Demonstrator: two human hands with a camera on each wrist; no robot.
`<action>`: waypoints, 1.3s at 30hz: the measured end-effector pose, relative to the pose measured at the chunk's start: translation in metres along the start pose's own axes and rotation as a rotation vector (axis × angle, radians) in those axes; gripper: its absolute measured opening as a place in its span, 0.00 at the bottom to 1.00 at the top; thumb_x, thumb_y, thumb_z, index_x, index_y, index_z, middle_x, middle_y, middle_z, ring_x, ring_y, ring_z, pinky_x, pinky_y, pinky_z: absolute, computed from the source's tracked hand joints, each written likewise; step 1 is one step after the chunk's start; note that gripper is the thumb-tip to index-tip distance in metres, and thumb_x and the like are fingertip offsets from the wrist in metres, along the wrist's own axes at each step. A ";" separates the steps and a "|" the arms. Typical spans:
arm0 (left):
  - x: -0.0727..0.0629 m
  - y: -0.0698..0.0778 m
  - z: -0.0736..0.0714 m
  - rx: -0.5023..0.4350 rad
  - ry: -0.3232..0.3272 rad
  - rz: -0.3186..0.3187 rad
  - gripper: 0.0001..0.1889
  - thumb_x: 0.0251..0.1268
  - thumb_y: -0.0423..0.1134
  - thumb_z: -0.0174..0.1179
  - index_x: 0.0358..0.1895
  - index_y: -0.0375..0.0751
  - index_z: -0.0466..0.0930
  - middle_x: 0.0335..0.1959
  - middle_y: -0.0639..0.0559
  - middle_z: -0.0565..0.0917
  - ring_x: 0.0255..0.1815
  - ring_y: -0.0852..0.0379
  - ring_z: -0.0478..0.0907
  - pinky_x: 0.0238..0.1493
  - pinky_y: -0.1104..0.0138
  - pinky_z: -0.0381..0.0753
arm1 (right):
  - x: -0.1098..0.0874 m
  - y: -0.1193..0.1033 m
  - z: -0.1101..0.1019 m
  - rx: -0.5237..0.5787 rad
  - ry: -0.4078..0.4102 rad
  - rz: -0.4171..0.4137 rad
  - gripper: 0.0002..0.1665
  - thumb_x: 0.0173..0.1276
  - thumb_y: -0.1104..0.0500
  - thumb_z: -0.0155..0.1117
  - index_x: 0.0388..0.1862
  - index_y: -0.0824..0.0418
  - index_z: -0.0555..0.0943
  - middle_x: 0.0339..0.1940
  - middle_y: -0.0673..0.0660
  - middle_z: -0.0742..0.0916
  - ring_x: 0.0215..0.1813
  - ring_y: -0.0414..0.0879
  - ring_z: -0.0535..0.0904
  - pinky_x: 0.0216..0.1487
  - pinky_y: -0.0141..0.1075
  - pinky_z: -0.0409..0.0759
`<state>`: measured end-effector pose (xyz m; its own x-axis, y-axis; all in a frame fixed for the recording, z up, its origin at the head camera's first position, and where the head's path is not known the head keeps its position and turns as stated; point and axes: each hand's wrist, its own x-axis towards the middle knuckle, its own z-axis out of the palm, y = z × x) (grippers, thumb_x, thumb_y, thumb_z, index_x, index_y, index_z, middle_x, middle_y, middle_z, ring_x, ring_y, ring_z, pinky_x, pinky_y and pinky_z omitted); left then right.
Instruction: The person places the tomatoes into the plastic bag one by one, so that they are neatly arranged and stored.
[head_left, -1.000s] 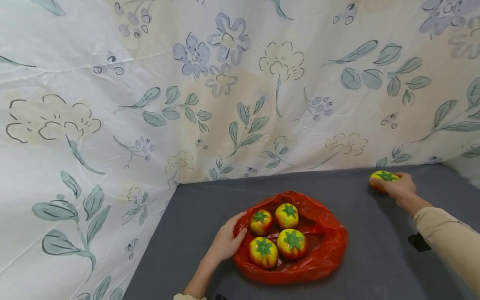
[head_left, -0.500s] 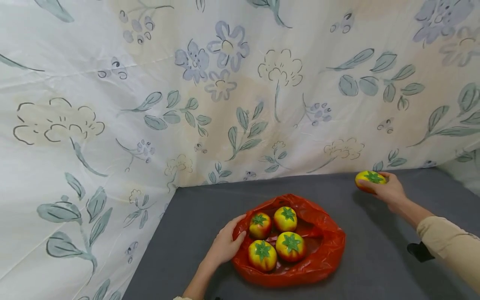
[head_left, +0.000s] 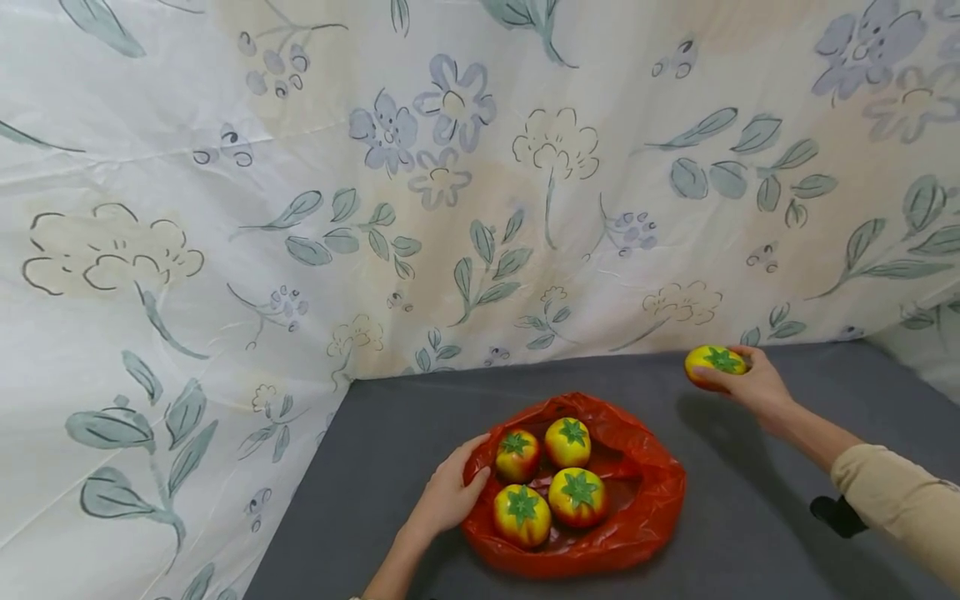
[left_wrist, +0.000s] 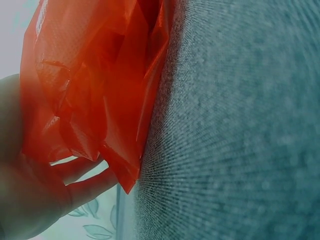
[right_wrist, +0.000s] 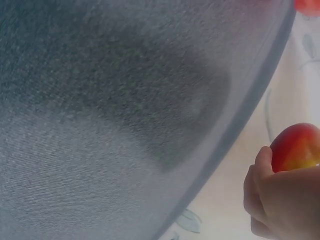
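Observation:
My right hand [head_left: 759, 387] holds a yellow-and-red tomato [head_left: 716, 368] with a green star-shaped top, raised over the back right of the table. In the right wrist view the tomato's red side [right_wrist: 296, 147] shows past the curled fingers. With my left hand [head_left: 450, 492] I grip the left rim of an open red plastic bag [head_left: 660, 500], thumb at the inner side and fingers outside. Several similar tomatoes [head_left: 522, 515] sit inside the bag, tops up. The left wrist view has the crinkled bag wall [left_wrist: 85, 90] close up, partly hiding that hand.
The bag stands on a dark grey cloth-covered table [head_left: 405, 408]. Behind and to the left hangs a pale floral curtain [head_left: 420, 292], meeting the table's back edge. A shadow of the right arm falls on the tabletop.
My right hand has moved left toward the bag and lifted the tomato off the table. The left hand keeps its hold on the rim. The head view has shifted slightly.

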<state>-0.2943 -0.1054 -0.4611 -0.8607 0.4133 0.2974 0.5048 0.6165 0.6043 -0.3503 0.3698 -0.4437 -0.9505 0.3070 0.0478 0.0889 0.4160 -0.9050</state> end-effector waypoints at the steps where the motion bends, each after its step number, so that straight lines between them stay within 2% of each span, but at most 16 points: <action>1: 0.000 0.000 0.000 -0.001 -0.004 -0.003 0.25 0.69 0.39 0.56 0.68 0.45 0.66 0.63 0.44 0.72 0.61 0.45 0.70 0.55 0.48 0.73 | -0.003 -0.003 0.000 -0.001 -0.008 -0.008 0.67 0.56 0.33 0.66 0.73 0.72 0.42 0.63 0.76 0.59 0.53 0.63 0.64 0.40 0.47 0.79; 6: 0.000 0.000 0.000 -0.001 -0.011 -0.005 0.25 0.69 0.39 0.56 0.68 0.45 0.66 0.63 0.44 0.72 0.62 0.44 0.70 0.56 0.48 0.72 | -0.032 -0.032 0.002 0.047 -0.070 -0.095 0.63 0.61 0.40 0.67 0.72 0.77 0.41 0.62 0.79 0.57 0.54 0.67 0.63 0.35 0.31 0.78; 9: 0.000 0.001 -0.001 0.000 -0.008 -0.004 0.25 0.69 0.39 0.56 0.68 0.44 0.66 0.63 0.44 0.72 0.62 0.44 0.70 0.56 0.48 0.72 | -0.044 -0.043 0.005 0.037 -0.094 -0.116 0.59 0.64 0.43 0.65 0.72 0.77 0.41 0.62 0.78 0.59 0.54 0.67 0.63 0.34 0.26 0.76; 20: 0.000 0.001 -0.001 -0.013 -0.010 -0.002 0.25 0.69 0.38 0.56 0.68 0.45 0.66 0.63 0.44 0.72 0.61 0.44 0.70 0.54 0.48 0.73 | -0.061 -0.062 0.015 0.059 -0.192 -0.168 0.55 0.66 0.45 0.64 0.72 0.74 0.43 0.61 0.76 0.60 0.55 0.64 0.63 0.39 0.28 0.77; 25: 0.000 0.002 -0.002 -0.019 -0.011 0.001 0.25 0.69 0.38 0.56 0.68 0.43 0.66 0.63 0.44 0.72 0.61 0.44 0.71 0.54 0.49 0.74 | -0.069 -0.071 0.021 0.092 -0.238 -0.156 0.55 0.66 0.46 0.64 0.73 0.72 0.44 0.60 0.75 0.62 0.55 0.61 0.66 0.42 0.31 0.80; 34: 0.000 0.002 -0.001 -0.025 -0.001 0.017 0.25 0.69 0.37 0.56 0.68 0.43 0.66 0.62 0.44 0.73 0.60 0.45 0.71 0.53 0.50 0.75 | -0.083 -0.081 0.030 0.069 -0.290 -0.176 0.51 0.65 0.47 0.65 0.73 0.69 0.48 0.58 0.73 0.65 0.51 0.58 0.71 0.42 0.34 0.80; 39: 0.000 0.001 0.000 -0.022 0.004 0.023 0.25 0.69 0.37 0.56 0.68 0.44 0.66 0.63 0.45 0.72 0.59 0.45 0.72 0.52 0.50 0.76 | -0.089 -0.084 0.035 0.045 -0.334 -0.197 0.50 0.64 0.48 0.66 0.72 0.67 0.50 0.56 0.70 0.68 0.52 0.58 0.71 0.45 0.40 0.79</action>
<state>-0.2937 -0.1050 -0.4603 -0.8493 0.4240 0.3146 0.5228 0.5920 0.6134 -0.2832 0.2775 -0.3870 -0.9933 -0.0735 0.0891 -0.1112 0.3991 -0.9101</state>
